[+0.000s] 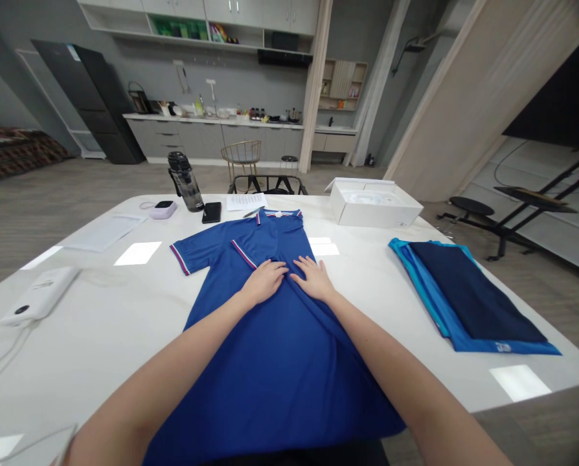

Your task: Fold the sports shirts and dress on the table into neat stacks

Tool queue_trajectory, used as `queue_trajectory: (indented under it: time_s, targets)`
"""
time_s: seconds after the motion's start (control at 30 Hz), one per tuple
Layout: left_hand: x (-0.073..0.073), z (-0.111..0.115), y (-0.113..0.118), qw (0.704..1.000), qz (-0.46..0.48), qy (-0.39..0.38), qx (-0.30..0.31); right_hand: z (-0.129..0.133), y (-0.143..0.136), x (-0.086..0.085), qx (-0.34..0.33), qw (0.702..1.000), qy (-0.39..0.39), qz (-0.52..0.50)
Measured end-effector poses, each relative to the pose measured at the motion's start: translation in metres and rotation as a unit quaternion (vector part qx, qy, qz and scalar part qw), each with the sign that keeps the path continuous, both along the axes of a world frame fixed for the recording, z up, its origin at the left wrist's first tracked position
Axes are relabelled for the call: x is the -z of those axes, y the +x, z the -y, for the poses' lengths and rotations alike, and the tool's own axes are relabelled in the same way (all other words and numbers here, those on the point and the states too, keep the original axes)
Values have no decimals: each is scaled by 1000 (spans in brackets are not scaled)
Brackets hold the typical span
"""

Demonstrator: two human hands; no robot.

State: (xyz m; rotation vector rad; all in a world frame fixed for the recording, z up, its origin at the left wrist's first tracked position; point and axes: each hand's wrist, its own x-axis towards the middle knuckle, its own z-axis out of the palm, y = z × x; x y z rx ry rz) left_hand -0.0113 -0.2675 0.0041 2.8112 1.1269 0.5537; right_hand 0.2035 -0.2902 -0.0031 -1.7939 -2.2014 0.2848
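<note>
Shirt of blue fabric with striped cuffs lies from near to far edge of the white, round-cornered table, left hand and right hand palm-down, fingers extended, gripping nothing evident, apparently to hold cloth flat.

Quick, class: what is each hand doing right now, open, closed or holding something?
Left hand: open, palm down on the blue shirt.
Right hand: open, fingers spread on the same shirt.
</note>
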Motion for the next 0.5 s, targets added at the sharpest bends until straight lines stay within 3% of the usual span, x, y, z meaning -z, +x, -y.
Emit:
queue_trajectory:
  time_s: [0.1, 0.2, 0.37, 0.5]
  targets:
    - [-2, 33, 4, 998, -8, -24, 51, 5, 9, -6, -4, 995, 48, -91]
    - [-7, 58, 9, 997, 0, -37, 72, 26, 18, -16, -54, 987, 85, -126]
    - [-7, 77, 19, 992, -11, -70, 104, 87, 26, -28, -139, 988, 24, -65]
    - [1, 81, 23, 993, -5, -69, 91, 131, 35, -33, -108, 994, -7, 1]
